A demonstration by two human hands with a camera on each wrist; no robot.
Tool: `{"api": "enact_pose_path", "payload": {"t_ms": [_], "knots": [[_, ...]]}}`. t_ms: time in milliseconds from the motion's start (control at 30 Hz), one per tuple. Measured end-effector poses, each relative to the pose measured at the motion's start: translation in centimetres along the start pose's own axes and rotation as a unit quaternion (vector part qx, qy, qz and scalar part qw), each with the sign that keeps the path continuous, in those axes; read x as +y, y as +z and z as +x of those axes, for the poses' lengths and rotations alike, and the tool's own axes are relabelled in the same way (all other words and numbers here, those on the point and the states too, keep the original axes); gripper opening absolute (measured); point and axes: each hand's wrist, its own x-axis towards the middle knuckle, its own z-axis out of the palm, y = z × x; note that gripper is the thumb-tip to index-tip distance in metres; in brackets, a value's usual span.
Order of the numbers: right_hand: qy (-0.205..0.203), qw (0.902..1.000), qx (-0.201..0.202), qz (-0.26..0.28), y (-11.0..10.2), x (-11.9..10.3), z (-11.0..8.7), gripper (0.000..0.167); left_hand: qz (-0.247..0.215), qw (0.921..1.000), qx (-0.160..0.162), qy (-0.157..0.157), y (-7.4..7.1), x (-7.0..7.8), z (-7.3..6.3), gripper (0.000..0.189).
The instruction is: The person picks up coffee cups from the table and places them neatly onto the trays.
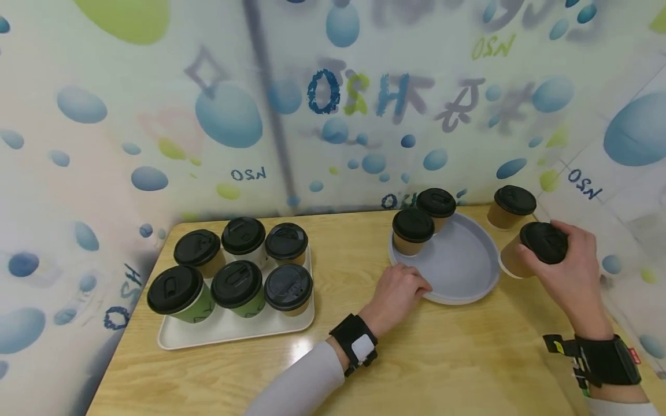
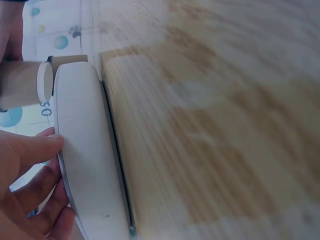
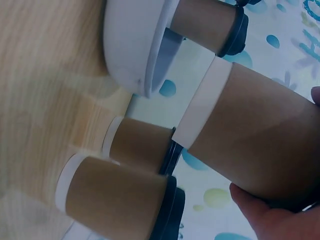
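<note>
My right hand [image 1: 574,271] grips a brown paper cup [image 3: 260,135] with a black lid [image 1: 543,242]. The cup is tilted and raised beside the right edge of a round grey tray [image 1: 463,260]. With thumb and fingers at the near rim, my left hand [image 1: 398,294] holds the tray; its pale outer wall [image 2: 87,150] faces the left wrist camera. Two lidded brown cups stand at the tray's left side, a front one [image 1: 413,231] and a back one [image 1: 437,205]. In the right wrist view, two more brown cups [image 3: 117,195] stand on the table below the held cup.
On the left lies a white rectangular tray [image 1: 234,335] bearing several black-lidded cups, some with green sides [image 1: 195,306]. A patterned wall [image 1: 333,162] closes off the back of the wooden table [image 1: 426,364]. One lidded cup [image 1: 512,205] stands at the back right corner.
</note>
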Motion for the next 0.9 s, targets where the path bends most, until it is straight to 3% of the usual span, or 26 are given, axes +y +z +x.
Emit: {"api": "enact_pose_path", "payload": {"t_ms": [567, 900], "knots": [[-0.057, 0.9960, -0.060, 0.034, 4.0, -1.1, 3.8, 0.085, -0.007, 0.9997, 0.024, -0.003, 0.2, 0.1, -0.3, 0.011], [-0.068, 0.9870, -0.143, 0.024, 7.1, -0.1, 6.5, 0.098, -0.013, 0.9997, 0.012, -0.014, 0.1, 0.3, -0.3, 0.012]]}}
